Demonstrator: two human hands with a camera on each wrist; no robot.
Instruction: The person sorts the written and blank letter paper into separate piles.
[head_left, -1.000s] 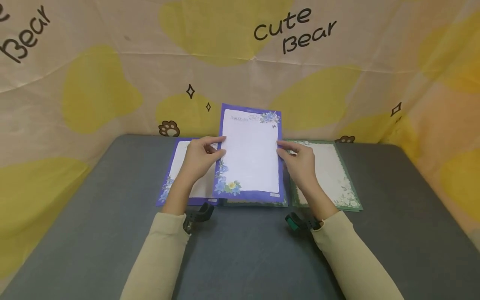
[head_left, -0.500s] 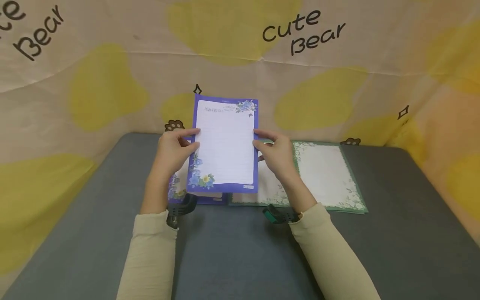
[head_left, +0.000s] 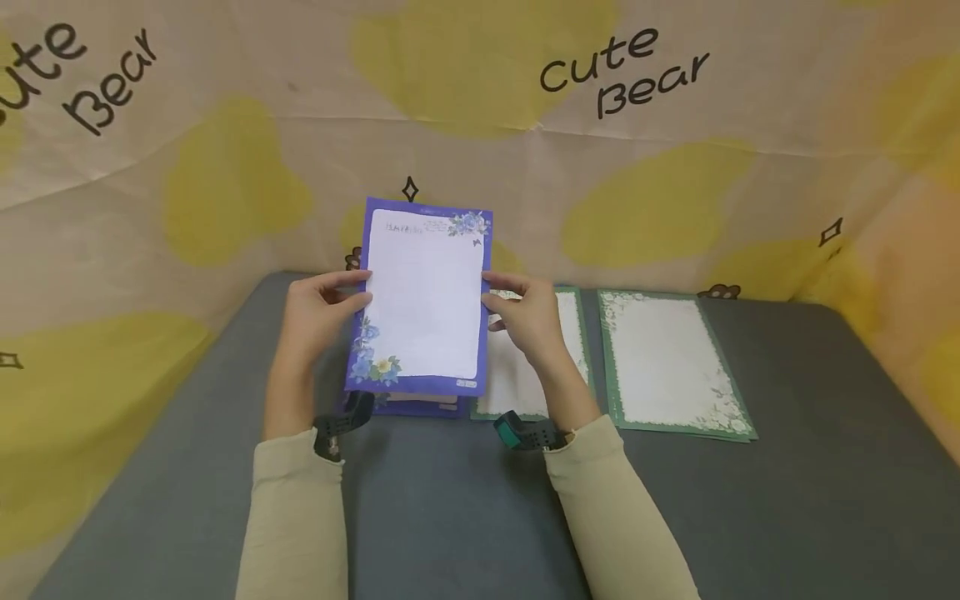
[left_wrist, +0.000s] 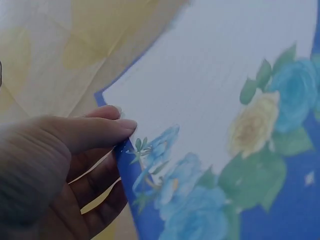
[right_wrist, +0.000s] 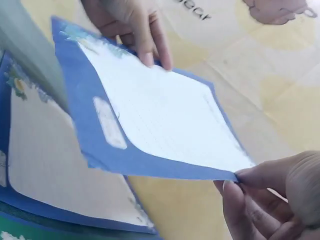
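A blue-purple bordered sheet of letter paper [head_left: 426, 308], printed with blue flowers, is held up above the table by both hands. My left hand [head_left: 311, 321] pinches its left edge between thumb and fingers, and my right hand [head_left: 528, 321] pinches the right edge. Below it, mostly hidden in the head view, lies another blue-bordered sheet [right_wrist: 60, 165], seen in the right wrist view. A green-bordered sheet [head_left: 510, 387] rests partly behind my right hand. In the left wrist view the thumb [left_wrist: 102, 131] presses on the held sheet's face near its flowers.
A small stack of green-bordered paper [head_left: 675, 362] lies on the right of the grey table [head_left: 817, 500]. Behind the table hangs a printed cloth [head_left: 480, 100] with yellow patches and lettering. Each wrist wears a black strap [head_left: 341, 425].
Both hands have carried the blue-bordered sheet leftward, from above the middle sheet to above the left one. The middle green-bordered sheet has come into view.
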